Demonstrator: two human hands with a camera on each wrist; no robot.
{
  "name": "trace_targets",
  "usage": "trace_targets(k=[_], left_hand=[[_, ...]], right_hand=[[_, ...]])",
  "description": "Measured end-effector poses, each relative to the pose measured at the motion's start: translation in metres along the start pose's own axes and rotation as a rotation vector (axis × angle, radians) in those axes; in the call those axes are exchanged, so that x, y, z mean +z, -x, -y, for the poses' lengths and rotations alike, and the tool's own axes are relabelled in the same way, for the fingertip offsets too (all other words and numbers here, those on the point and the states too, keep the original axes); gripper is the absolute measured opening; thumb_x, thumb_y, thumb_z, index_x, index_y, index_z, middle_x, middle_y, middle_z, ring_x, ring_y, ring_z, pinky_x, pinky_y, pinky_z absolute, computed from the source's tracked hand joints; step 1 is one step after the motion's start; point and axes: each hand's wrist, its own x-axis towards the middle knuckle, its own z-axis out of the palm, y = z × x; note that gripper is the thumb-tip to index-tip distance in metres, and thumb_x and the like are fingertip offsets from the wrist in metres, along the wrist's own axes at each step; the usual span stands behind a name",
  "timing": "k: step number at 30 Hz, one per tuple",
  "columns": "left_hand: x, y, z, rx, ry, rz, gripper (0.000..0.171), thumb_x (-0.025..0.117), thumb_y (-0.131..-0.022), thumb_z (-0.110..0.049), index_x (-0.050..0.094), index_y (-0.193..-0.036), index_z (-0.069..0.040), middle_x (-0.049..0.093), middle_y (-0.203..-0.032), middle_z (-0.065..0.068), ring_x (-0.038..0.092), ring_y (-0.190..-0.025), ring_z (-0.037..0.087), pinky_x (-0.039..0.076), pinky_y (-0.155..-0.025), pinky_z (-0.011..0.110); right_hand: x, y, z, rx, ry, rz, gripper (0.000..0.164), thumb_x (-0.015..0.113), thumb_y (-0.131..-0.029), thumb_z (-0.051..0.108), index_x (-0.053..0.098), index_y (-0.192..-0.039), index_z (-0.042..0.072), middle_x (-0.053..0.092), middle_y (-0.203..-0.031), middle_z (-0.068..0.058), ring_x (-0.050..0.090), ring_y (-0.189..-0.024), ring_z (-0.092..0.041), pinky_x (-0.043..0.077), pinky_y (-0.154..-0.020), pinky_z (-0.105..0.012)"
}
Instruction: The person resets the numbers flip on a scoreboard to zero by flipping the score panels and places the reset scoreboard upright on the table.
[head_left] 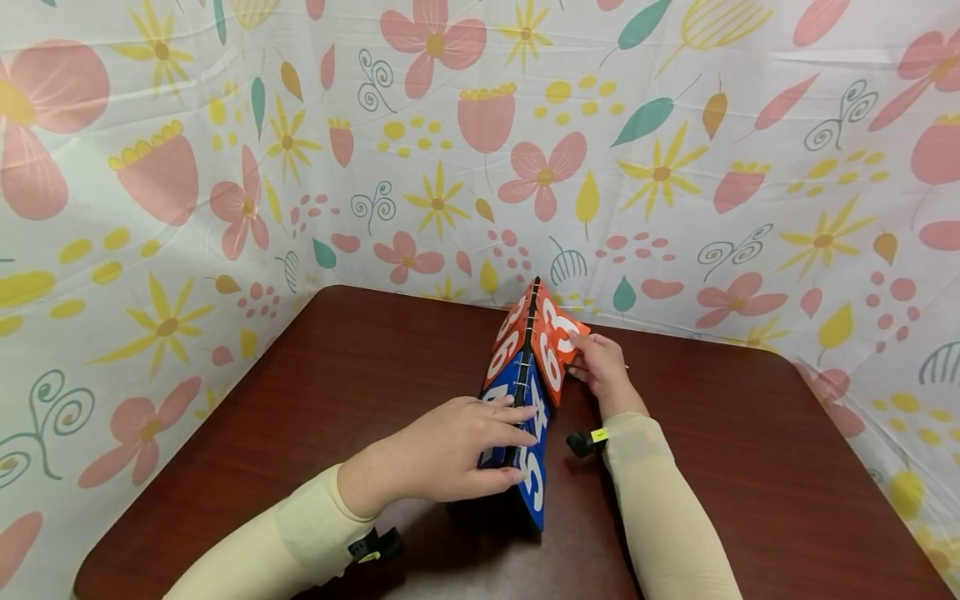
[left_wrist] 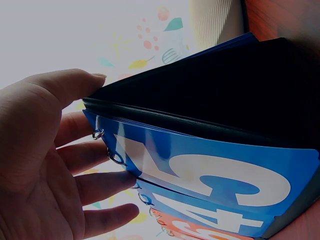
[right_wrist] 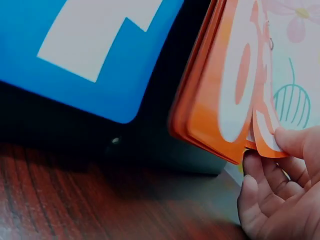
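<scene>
A tent-shaped flip scoreboard [head_left: 529, 333] with a black stand [left_wrist: 210, 95] stands on the table, its number cards hung on metal rings [left_wrist: 117, 158] along the ridge. Blue cards [left_wrist: 297, 165] with white digits are at the near end, orange ones beyond. My left hand [head_left: 453, 446] lies across the ridge at the blue end, fingers spread and thumb touching the stand's near end. At the far right side, my right hand [head_left: 602, 367] pinches the lower edge of an orange number card [right_wrist: 261, 131] between thumb and fingers, lifted apart from the stack of orange cards [right_wrist: 210, 120] behind it.
The dark reddish-brown table [head_left: 750, 467] extends on both sides of the scoreboard. A white curtain [head_left: 675, 108] with flower prints closes off the back and left. Small black wrist cameras [head_left: 585, 442] are strapped over both pale sleeves [head_left: 660, 500].
</scene>
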Motion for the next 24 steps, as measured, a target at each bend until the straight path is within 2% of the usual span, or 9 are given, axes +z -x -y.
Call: trace_targets(k=[3, 5, 8, 11, 14, 17, 20, 24], left_hand=[[0.001, 0.0, 0.0, 0.004, -0.005, -0.005, 0.043, 0.055, -0.103, -0.05, 0.066, -0.139, -0.029, 0.048, -0.159, -0.006, 0.044, -0.15, 0.024, 0.041, -0.119, 0.05], [0.001, 0.0, 0.0, 0.006, -0.008, -0.007, 0.043, 0.055, -0.103, -0.05, 0.066, -0.139, -0.029, 0.048, -0.159, -0.006, 0.045, -0.149, 0.024, 0.042, -0.118, 0.051], [0.001, 0.0, 0.001, 0.007, -0.007, -0.008, 0.043, 0.055, -0.103, -0.049, 0.066, -0.139, -0.029, 0.048, -0.159, -0.006, 0.045, -0.149, 0.024, 0.042, -0.118, 0.051], [0.0, 0.0, 0.001, 0.016, -0.007, -0.012, 0.043, 0.055, -0.103, -0.049, 0.066, -0.139, -0.029, 0.049, -0.159, -0.005, 0.046, -0.149, 0.024, 0.042, -0.118, 0.051], [0.001, 0.0, 0.002, 0.037, -0.014, -0.023, 0.043, 0.054, -0.103, -0.048, 0.067, -0.138, -0.027, 0.05, -0.158, -0.004, 0.047, -0.148, 0.025, 0.042, -0.118, 0.049], [0.001, -0.001, 0.002, 0.052, -0.017, -0.033, 0.043, 0.054, -0.103, -0.048, 0.067, -0.138, -0.026, 0.051, -0.157, -0.003, 0.048, -0.147, 0.025, 0.043, -0.118, 0.047], [0.001, -0.001, 0.002, 0.055, -0.017, -0.035, 0.043, 0.054, -0.103, -0.048, 0.067, -0.137, -0.026, 0.051, -0.157, -0.003, 0.049, -0.146, 0.025, 0.043, -0.118, 0.047], [0.001, -0.001, 0.002, 0.06, -0.019, -0.037, 0.043, 0.055, -0.103, -0.048, 0.068, -0.137, -0.025, 0.052, -0.157, -0.002, 0.049, -0.146, 0.026, 0.043, -0.118, 0.048]], right_hand=[[0.0, -0.002, -0.002, -0.046, 0.042, -0.042, 0.028, 0.073, -0.096, 0.036, 0.061, -0.078, 0.018, 0.072, -0.068, 0.01, 0.065, -0.056, -0.009, 0.058, -0.057, -0.026], [0.0, -0.002, -0.003, -0.073, 0.068, -0.056, 0.024, 0.071, -0.097, 0.037, 0.067, -0.087, 0.016, 0.071, -0.068, 0.011, 0.065, -0.055, -0.008, 0.058, -0.057, -0.026], [0.001, -0.003, -0.003, -0.1, 0.107, -0.066, 0.032, 0.066, -0.099, 0.04, 0.073, -0.114, 0.011, 0.07, -0.071, 0.011, 0.066, -0.056, -0.007, 0.058, -0.057, -0.026], [0.002, -0.002, -0.002, -0.114, 0.157, -0.071, 0.052, 0.06, -0.101, 0.046, 0.065, -0.138, 0.01, 0.073, -0.089, 0.002, 0.07, -0.061, -0.008, 0.06, -0.058, -0.028], [0.005, 0.0, 0.0, -0.112, 0.233, -0.035, 0.067, 0.053, -0.101, 0.057, 0.053, -0.151, 0.013, 0.071, -0.121, -0.014, 0.078, -0.077, -0.019, 0.063, -0.063, -0.033], [0.008, 0.003, 0.004, -0.102, 0.314, 0.046, 0.078, 0.046, -0.1, 0.067, 0.04, -0.159, 0.017, 0.056, -0.149, -0.02, 0.076, -0.105, -0.033, 0.064, -0.071, -0.038], [0.012, 0.006, 0.006, -0.101, 0.368, 0.106, 0.08, 0.043, -0.1, 0.069, 0.031, -0.163, 0.022, 0.046, -0.159, -0.018, 0.067, -0.123, -0.041, 0.064, -0.076, -0.041], [0.015, 0.007, 0.007, -0.115, 0.393, 0.132, 0.077, 0.047, -0.1, 0.067, 0.032, -0.163, 0.025, 0.046, -0.159, -0.015, 0.062, -0.128, -0.042, 0.063, -0.078, -0.042]])
